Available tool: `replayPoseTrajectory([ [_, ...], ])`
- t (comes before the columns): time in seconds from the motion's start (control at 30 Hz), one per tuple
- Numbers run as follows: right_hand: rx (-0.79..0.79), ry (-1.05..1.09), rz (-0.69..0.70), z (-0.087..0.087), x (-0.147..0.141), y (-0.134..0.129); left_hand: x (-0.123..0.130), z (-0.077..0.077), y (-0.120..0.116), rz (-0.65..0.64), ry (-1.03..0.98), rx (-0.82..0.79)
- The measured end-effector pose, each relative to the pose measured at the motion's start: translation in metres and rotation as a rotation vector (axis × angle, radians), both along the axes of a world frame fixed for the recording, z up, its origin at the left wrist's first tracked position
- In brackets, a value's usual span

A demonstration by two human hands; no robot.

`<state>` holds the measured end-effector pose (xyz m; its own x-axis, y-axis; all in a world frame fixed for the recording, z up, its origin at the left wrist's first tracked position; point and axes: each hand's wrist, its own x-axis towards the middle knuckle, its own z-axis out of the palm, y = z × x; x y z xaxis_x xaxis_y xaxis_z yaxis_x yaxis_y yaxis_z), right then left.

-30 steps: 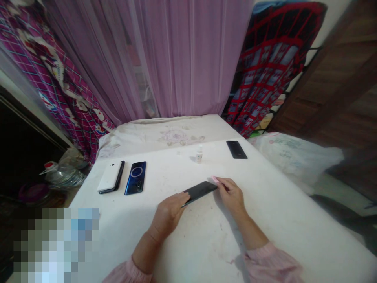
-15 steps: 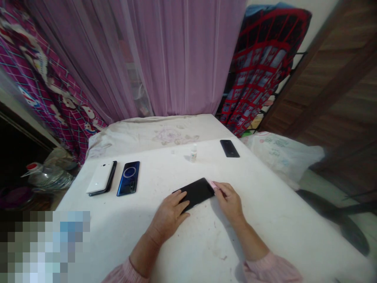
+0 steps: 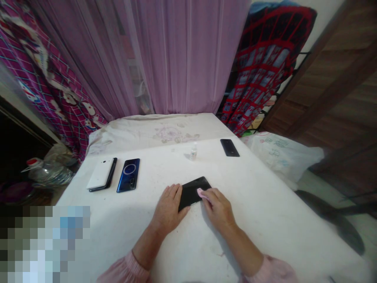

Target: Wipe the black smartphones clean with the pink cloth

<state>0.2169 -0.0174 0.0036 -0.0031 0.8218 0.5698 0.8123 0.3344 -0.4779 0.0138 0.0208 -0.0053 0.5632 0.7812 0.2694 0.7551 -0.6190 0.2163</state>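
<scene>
A black smartphone [image 3: 191,194] lies screen-up on the white table, set at a slant. My left hand [image 3: 168,208] grips its left end, fingers along the far edge and thumb at the near edge. Pinched in the fingers of my right hand [image 3: 218,208] is a small pink cloth [image 3: 200,192], which rests on the right part of the dark screen. Beyond the phone stands a small white bottle [image 3: 193,152], upright.
At the left lie a white phone [image 3: 101,173] on top of a dark one, and a blue phone [image 3: 129,175]. Another dark phone [image 3: 229,147] is near the right edge of the table [image 3: 259,220]. A plastic bag [image 3: 282,157] sits beyond that edge.
My right hand has moved left with the pink cloth, from the phone's right end onto its screen. The left hand's fingers have drawn back a little toward the left end.
</scene>
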Motion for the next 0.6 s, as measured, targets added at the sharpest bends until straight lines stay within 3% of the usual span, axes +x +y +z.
replayPoseTrajectory([
  [0.1, 0.015, 0.045, 0.152, 0.005, -0.017, -0.009, -0.002, 0.002, 0.002, -0.025, -0.006, 0.047],
  [0.17, 0.022, 0.064, 0.184, 0.007, -0.018, -0.009, -0.002, 0.004, 0.004, -0.049, -0.010, 0.071],
  [0.43, 0.085, 0.140, -0.101, 0.003, 0.020, 0.014, -0.002, 0.010, 0.013, -0.049, 0.005, 0.095],
  [0.6, 0.091, 0.125, -0.011, 0.010, -0.004, 0.009, -0.002, 0.016, 0.015, -0.056, -0.012, 0.065],
])
